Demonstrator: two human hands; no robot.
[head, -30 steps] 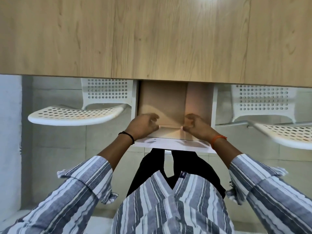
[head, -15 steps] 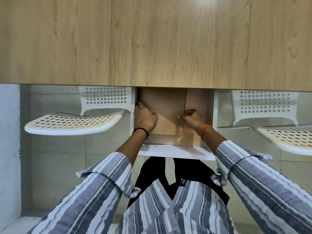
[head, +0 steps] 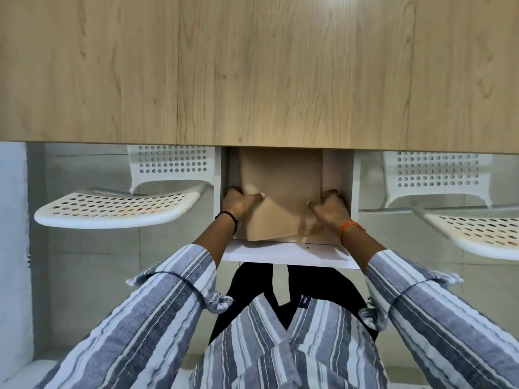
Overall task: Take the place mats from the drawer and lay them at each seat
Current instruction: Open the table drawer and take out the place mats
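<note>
Both hands in open white drawer [head: 286,252] at frame centre, under wooden tabletop [head: 252,68]. Left hand [head: 238,202] and right hand [head: 330,206] pinch opposite side edges of tan place mats [head: 280,197], tilted up. White perforated chairs mid-left [head: 118,206] and mid-right [head: 471,228].

I read this as a dining or canteen-type seating area. Evidence: a long light wood-grain desk [head: 252,66] fills the upper view; two white perforated plastic chairs [head: 118,206] [head: 460,220] are tucked at its far side, one left, one right. A white drawer [head: 289,252] hangs open under the desk edge. Pale tiled floor [head: 92,262] below. Home or institution: cannot tell.
</note>
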